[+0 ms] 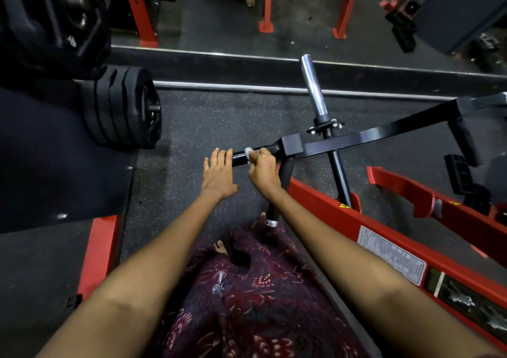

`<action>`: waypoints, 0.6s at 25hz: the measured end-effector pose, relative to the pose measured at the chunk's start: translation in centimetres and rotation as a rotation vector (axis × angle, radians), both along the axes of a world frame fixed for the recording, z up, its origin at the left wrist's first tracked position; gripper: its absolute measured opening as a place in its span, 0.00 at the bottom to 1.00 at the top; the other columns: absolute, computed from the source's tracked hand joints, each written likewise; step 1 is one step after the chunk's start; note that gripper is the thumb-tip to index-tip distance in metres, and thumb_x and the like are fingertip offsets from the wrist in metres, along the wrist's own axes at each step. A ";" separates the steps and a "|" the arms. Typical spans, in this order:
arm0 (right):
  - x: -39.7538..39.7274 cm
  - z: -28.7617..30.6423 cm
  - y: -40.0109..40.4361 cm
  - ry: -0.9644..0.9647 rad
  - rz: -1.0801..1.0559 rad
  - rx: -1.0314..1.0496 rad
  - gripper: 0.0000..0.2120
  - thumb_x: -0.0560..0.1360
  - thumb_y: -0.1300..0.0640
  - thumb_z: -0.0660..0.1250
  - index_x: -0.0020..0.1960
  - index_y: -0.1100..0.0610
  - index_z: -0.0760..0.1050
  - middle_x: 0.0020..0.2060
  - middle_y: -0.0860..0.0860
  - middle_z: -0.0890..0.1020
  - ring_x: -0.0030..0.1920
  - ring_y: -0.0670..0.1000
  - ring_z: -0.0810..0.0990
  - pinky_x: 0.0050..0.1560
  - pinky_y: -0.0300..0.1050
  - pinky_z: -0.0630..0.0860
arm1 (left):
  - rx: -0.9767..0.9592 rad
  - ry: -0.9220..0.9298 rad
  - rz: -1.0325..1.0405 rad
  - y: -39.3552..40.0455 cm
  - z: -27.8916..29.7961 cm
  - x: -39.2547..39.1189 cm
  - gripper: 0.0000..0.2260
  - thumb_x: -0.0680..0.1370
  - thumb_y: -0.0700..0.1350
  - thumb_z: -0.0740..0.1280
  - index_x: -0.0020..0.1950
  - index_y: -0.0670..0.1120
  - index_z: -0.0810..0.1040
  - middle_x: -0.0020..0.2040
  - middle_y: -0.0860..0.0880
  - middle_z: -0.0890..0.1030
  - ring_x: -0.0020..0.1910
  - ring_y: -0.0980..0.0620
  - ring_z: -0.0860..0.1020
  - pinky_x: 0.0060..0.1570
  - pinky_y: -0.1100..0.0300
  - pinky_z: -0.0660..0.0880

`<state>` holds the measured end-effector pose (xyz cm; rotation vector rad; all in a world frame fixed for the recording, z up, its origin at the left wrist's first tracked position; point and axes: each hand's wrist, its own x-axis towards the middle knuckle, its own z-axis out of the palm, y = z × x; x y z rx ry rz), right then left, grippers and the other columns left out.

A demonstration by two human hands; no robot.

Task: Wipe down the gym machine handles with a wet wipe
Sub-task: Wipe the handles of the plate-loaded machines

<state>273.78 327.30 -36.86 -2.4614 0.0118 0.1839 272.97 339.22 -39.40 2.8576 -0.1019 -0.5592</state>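
Observation:
A black horizontal handle bar (239, 157) sticks out leftward from the machine's black arm (356, 138). My right hand (263, 170) is curled over this bar and grips a white wet wipe (249, 152) against it. My left hand (218, 172) lies flat with straight fingers, its fingertips touching the bar's free end. A second black handle (285, 171) with a silver end cap hangs down below my right hand, partly hidden by the wrist. Another padded handle (469, 144) hangs at the far right of the arm.
A chrome plate peg (312, 86) rises from the arm. The red machine frame (329, 215) runs along my right. A stack of black weight plates (123, 108) stands at left, with a red foot (98, 250) below. A mirror lines the far wall above a dark floor.

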 end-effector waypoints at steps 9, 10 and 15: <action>1.3 0.3 -0.2 0.013 -0.201 -0.219 0.10 0.77 0.65 0.57 0.54 0.65 0.74 0.53 0.60 0.72 0.47 0.61 0.77 0.48 0.51 0.72 | 0.016 0.008 0.007 -0.2 0.1 0.0 0.45 0.73 0.53 0.70 0.77 0.42 0.44 0.76 0.44 0.52 0.76 0.44 0.46 0.74 0.47 0.48; 1.4 0.3 0.2 0.006 -0.149 -0.201 0.09 0.77 0.66 0.57 0.52 0.66 0.75 0.52 0.61 0.73 0.47 0.62 0.77 0.48 0.51 0.73 | 0.017 0.006 0.007 -0.2 0.1 0.0 0.45 0.73 0.53 0.70 0.77 0.42 0.44 0.76 0.44 0.52 0.76 0.44 0.46 0.74 0.47 0.48; 1.1 1.8 -3.7 -0.194 -0.046 -0.066 0.11 0.74 0.65 0.63 0.53 0.61 0.80 0.44 0.61 0.77 0.43 0.60 0.76 0.46 0.49 0.73 | 0.025 0.005 -0.004 -0.2 0.1 0.0 0.45 0.73 0.54 0.70 0.77 0.42 0.43 0.76 0.44 0.52 0.76 0.44 0.46 0.74 0.47 0.48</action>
